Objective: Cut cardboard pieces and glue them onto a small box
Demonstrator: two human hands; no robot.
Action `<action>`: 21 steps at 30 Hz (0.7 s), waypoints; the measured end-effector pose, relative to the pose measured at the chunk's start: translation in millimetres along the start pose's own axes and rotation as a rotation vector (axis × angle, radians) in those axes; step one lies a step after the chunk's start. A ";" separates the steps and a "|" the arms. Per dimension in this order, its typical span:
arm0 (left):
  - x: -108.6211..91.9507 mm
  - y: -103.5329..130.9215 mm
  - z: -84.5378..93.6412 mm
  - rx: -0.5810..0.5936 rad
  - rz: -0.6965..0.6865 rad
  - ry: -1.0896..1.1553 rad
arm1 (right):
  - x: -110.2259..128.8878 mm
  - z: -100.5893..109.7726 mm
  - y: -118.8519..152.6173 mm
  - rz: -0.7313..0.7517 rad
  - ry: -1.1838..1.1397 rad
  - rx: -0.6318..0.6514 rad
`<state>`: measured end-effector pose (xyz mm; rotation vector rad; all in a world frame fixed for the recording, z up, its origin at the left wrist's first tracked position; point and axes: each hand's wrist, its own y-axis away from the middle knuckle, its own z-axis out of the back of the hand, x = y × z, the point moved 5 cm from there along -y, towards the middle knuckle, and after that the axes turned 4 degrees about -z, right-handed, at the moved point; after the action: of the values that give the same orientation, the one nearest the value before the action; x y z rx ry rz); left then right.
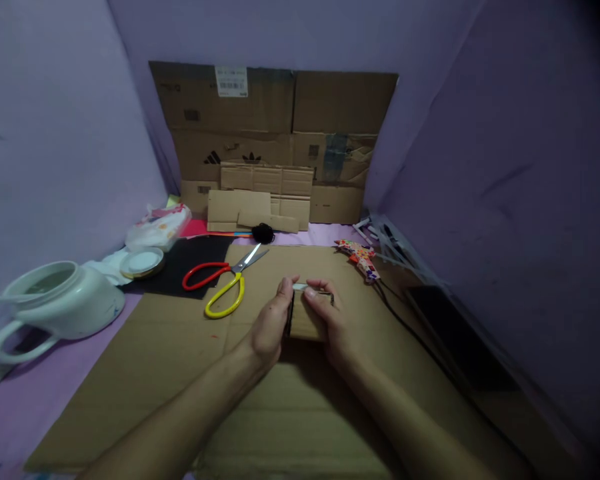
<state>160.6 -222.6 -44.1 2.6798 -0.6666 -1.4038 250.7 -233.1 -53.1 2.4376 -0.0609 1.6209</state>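
Observation:
A small cardboard box (307, 320) with dark edges is held between both hands, above the large cardboard sheet (260, 407). My left hand (271, 327) grips its left side, thumb up at the top edge. On the right side, my right hand (334, 323) is wrapped round it, with the thumb lying on its face. A small white strip (300, 287) shows at the top between the thumbs. Scissors (237, 270) with one red and one yellow handle lie open to the left of my hands. The box's underside is hidden.
A patterned glue gun (363, 257) lies at the right, its black cord (420, 333) running toward me. A white pot (65, 307), a round lid (143, 262) and black sheets (180, 267) sit left. Cardboard pieces (237, 207) and black yarn (263, 233) are behind.

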 end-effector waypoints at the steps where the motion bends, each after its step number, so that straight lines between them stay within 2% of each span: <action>1: 0.3 1.0 1.5 0.011 -0.029 -0.044 | -0.5 -0.6 0.4 0.001 0.001 0.015; 4: -1.2 5.7 4.9 0.078 -0.148 -0.215 | -1.0 1.1 3.1 -0.012 -0.005 0.070; 7: -5.3 16.2 5.6 0.119 -0.271 -0.491 | 4.4 5.8 11.7 0.034 0.032 0.107; 9: -6.3 26.5 2.2 0.154 -0.377 -0.719 | 13.6 5.8 21.2 0.173 0.119 0.113; 10: -5.4 32.6 -2.0 0.211 -0.457 -0.798 | 19.2 3.5 27.0 0.282 0.169 0.118; 12: -7.3 46.8 -7.6 0.220 -0.737 -0.826 | 26.4 -3.9 38.1 0.484 0.240 0.124; 13: -8.7 53.8 -7.3 0.160 -0.881 -0.812 | 28.5 -5.5 42.7 0.588 0.199 0.096; 14: -6.6 56.5 -5.1 0.091 -0.908 -0.817 | 27.2 -4.6 44.8 0.635 0.138 0.042; 17: -0.1 55.8 1.4 0.011 -0.793 -0.809 | 16.4 -4.9 44.1 0.679 0.072 0.090; 21: -6.5 53.4 9.6 -0.015 -0.643 -0.772 | 4.8 5.4 38.1 0.533 0.184 0.082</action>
<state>131.0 -267.0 -32.3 2.3633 0.2629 -2.6106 251.7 -271.0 -44.9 2.4518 -0.6774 2.0860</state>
